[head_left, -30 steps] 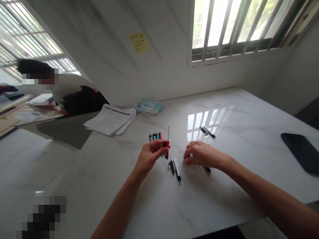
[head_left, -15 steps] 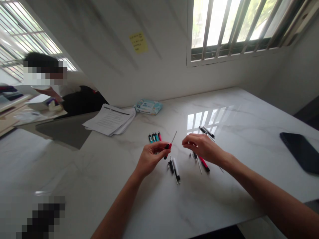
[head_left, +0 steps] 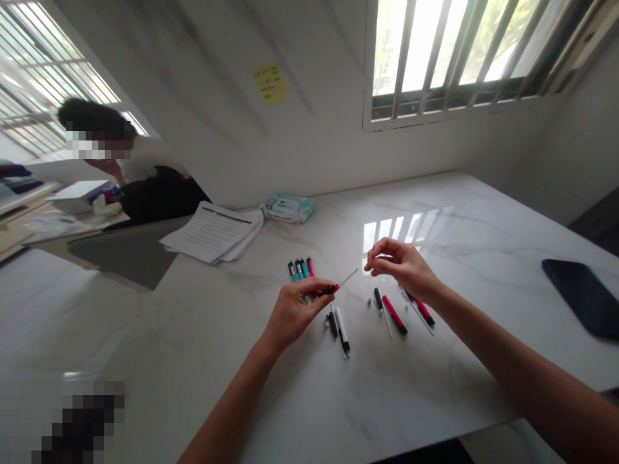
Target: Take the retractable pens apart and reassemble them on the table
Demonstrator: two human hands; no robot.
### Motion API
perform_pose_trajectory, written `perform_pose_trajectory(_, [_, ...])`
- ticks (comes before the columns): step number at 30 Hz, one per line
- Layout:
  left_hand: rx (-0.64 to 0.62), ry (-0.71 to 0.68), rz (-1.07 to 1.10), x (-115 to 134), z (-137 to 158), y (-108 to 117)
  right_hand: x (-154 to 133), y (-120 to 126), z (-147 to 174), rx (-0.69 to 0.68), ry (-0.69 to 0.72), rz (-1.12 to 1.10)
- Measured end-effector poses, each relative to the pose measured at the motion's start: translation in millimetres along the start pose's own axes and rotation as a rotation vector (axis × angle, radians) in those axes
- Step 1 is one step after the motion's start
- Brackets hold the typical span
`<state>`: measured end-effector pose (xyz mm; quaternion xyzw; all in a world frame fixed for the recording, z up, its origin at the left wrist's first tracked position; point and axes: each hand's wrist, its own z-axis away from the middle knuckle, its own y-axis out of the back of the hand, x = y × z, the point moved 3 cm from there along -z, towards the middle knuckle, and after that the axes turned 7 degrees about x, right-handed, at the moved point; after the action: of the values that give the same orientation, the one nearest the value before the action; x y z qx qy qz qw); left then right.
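My left hand [head_left: 294, 312] is closed round a red and black pen part [head_left: 329, 290]. A thin refill [head_left: 349, 277] sticks out of it, up to the right. Just beyond the refill's tip, my right hand [head_left: 399, 264] is raised with thumb and fingers curled together; whatever they pinch, if anything, is too small to make out. Beneath the hands lie pens in pieces: a white barrel [head_left: 341, 325] with black parts, a red barrel [head_left: 394, 314] beside a black piece [head_left: 378, 298], and another red barrel [head_left: 425, 312] with a white refill. Several assembled pens [head_left: 300, 267] lie behind my left hand.
Stacked papers [head_left: 213, 232] and a blue wipes packet [head_left: 289, 208] lie along the back of the marble-patterned table [head_left: 193, 361]. A dark phone [head_left: 583, 296] is at the right. Another person [head_left: 149, 174] sits beyond the partition at left. A yellow note [head_left: 271, 84] is on the wall.
My right hand has moved up and to the right, uncovering the red barrels. The pen part in my left hand has tilted, so its refill now points lower and further right.
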<state>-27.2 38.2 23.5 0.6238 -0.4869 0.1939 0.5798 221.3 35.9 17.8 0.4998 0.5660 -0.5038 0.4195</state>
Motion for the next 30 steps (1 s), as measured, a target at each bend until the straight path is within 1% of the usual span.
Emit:
perform_pose_trajectory(4, [-0.012,-0.006,-0.005,0.4,0.0,-0.7,0.0,-2.1,0.3,-0.031,0.085,0.011])
perform_pose_trajectory(8, [-0.033,-0.008,-0.012,0.6,-0.3,-1.8,1.3,-3.6,1.9,-0.048,0.102,-0.016])
perform_pose_trajectory(18, [-0.050,-0.022,-0.035,-2.2,-0.2,-3.4,4.0,-9.1,3.7,-0.108,0.106,0.025])
perform_pose_trajectory(25, [-0.053,-0.045,-0.001,1.3,0.7,-4.1,5.0,-17.8,7.5,-0.168,0.092,0.079])
perform_pose_trajectory(30, [-0.075,0.001,0.056,3.0,2.9,-8.0,11.8,-28.2,12.4,-0.221,0.074,0.118])
